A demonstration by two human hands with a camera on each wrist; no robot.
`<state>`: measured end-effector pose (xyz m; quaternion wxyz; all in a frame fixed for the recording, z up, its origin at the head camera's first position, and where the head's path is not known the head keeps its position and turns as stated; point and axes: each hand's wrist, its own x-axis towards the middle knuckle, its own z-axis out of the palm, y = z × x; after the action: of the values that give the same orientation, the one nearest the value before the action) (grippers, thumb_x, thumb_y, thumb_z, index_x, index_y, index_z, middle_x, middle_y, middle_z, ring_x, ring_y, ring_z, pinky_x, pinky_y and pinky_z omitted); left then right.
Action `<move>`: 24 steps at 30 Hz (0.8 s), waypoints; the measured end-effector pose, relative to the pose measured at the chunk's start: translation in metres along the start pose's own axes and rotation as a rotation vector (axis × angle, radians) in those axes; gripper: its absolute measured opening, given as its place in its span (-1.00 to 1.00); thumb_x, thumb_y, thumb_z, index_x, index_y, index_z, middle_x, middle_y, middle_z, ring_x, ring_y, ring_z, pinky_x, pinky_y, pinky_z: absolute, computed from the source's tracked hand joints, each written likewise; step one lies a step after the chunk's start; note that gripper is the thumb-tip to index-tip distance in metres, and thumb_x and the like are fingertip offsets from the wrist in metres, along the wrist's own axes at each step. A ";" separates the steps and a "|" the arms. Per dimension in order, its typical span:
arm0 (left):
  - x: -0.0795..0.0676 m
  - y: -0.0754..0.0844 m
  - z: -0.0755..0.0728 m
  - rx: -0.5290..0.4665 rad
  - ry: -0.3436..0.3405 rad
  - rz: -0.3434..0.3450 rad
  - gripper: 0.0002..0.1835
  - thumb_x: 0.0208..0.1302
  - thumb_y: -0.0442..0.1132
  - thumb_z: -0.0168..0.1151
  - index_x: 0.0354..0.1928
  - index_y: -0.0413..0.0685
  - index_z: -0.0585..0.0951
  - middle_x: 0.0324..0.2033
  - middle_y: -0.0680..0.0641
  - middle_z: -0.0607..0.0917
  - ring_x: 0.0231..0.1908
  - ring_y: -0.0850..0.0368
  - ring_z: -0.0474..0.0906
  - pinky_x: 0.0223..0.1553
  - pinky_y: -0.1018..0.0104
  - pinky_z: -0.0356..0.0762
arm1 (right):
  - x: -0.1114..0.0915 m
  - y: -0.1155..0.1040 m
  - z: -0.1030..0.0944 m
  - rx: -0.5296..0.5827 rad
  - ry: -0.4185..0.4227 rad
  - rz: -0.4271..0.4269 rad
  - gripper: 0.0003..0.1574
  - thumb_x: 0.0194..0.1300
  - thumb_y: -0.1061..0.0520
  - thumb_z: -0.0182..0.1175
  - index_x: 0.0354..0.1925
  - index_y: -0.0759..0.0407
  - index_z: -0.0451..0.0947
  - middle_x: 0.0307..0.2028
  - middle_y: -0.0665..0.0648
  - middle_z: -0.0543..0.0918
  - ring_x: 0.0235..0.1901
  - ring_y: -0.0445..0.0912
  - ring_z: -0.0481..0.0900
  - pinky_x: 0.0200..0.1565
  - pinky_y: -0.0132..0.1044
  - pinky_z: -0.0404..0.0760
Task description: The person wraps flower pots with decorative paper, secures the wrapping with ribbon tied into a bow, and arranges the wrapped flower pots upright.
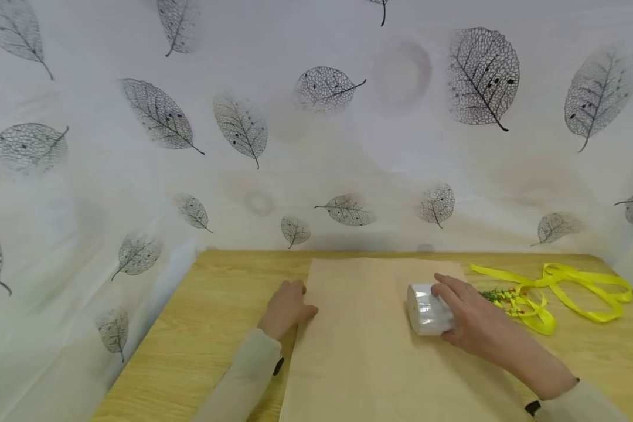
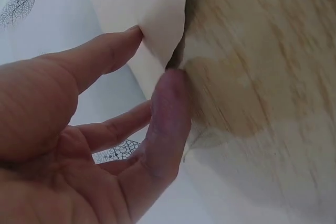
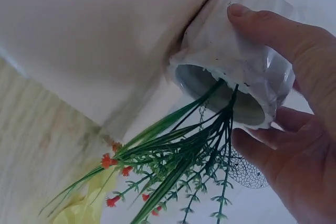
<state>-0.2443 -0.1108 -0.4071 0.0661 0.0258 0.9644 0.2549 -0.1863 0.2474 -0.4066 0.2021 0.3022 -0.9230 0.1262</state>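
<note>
A white ribbed pot [image 1: 427, 309] lies on its side over a large sheet of tan wrapping paper [image 1: 369, 363], its base toward the left. My right hand [image 1: 480, 319] grips the pot, thumb on one side and fingers on the other. Out of its mouth, in the right wrist view, come green artificial stems [image 3: 194, 140] with small red flowers [image 3: 108, 161]. My left hand [image 1: 289, 310] is at the paper's left edge. In the left wrist view, its thumb and a finger pinch that edge [image 2: 168, 40], which stands slightly raised from the wood.
Yellow ribbon [image 1: 585, 287] lies in loose loops on the right of the wooden table [image 1: 206, 328], beside the flowers. A pale cloth printed with leaf skeletons [image 1: 316, 146] hangs behind the table and along its left side.
</note>
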 end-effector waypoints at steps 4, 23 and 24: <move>-0.001 0.000 0.001 -0.023 0.004 0.012 -0.43 0.16 -0.23 0.45 0.14 -0.43 0.56 0.11 -0.39 0.61 0.08 -0.28 0.58 0.16 -0.15 0.57 | -0.002 -0.002 0.000 0.029 -0.023 0.008 0.00 -0.36 0.24 0.73 0.08 0.22 0.43 0.21 0.44 0.58 0.12 0.34 0.61 -0.02 0.20 0.70; 0.000 -0.016 0.006 -0.120 0.030 0.010 -0.41 0.15 -0.13 0.52 0.13 -0.34 0.57 0.08 -0.38 0.60 0.06 -0.25 0.54 0.14 -0.16 0.55 | -0.006 -0.001 0.013 -0.049 0.135 -0.165 0.18 -0.65 0.15 0.81 0.07 0.25 0.48 0.07 0.31 0.63 -0.02 0.20 0.64 -0.04 0.26 0.67; 0.000 -0.017 0.006 -0.127 0.031 0.009 -0.41 0.15 -0.13 0.52 0.13 -0.34 0.57 0.05 -0.36 0.61 0.04 -0.23 0.54 0.12 -0.16 0.56 | -0.006 -0.001 0.013 -0.040 0.137 -0.171 0.19 -0.66 0.16 0.80 0.06 0.25 0.48 0.06 0.31 0.62 -0.03 0.20 0.65 -0.03 0.29 0.66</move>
<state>-0.2437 -0.1223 -0.4205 0.0516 0.0218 0.9471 0.3161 -0.1851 0.2449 -0.4206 0.2808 0.3665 -0.8802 0.1102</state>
